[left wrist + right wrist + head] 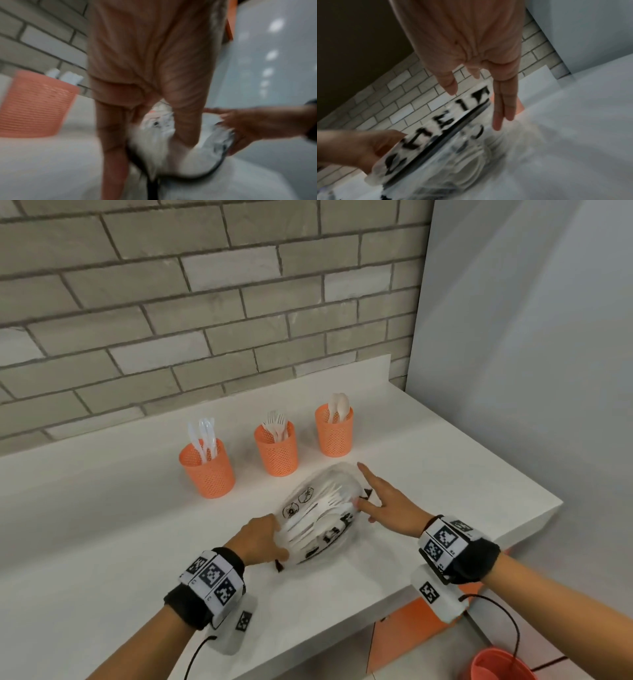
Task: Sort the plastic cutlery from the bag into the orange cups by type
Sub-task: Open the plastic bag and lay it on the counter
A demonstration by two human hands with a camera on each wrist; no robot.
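Nearest the person, the left hand grips the near end of the see-through bag, with its fingers curled around the plastic. The bag lies on the white counter between the two hands. Its long side runs from the left hand, near and to the left, away toward the far right. White forks and other cutlery show through it, lying along that same line. The right hand is at the far right end of the bag, with its fingers straight and spread, holding nothing. Its fingertips look to be just touching the plastic there, though blur makes that hard to tell. So the right hand is the nearer one to that end and seems best placed to reach in. Farther back stand three orange cups: knives in the left cup, forks in the middle cup, spoons in the right cup.
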